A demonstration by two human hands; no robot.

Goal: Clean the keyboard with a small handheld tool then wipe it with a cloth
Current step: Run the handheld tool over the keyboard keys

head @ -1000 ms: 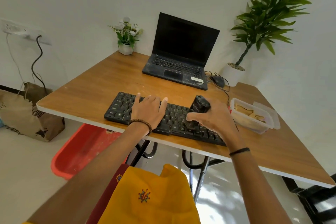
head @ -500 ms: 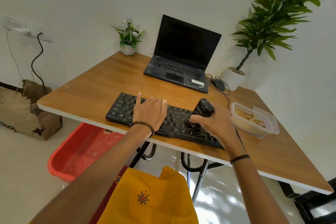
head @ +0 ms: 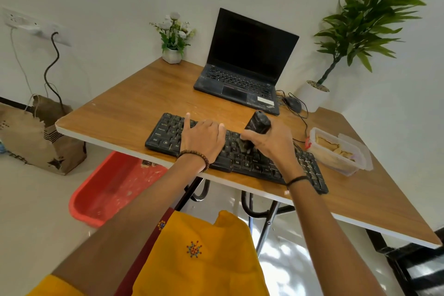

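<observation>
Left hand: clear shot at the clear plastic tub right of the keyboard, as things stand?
Probably not cleanly. The left hand lies flat on the black keyboard, and the right hand gripping the black handheld tool stands between it and the clear plastic tub. The right hand is nearer.

Wood table (head: 134, 113) w/ keyboard (head: 165, 137), laptop (head: 242, 79), mouse (head: 293, 104), tub (head: 336, 151), flower pot (head: 171, 55)
</observation>
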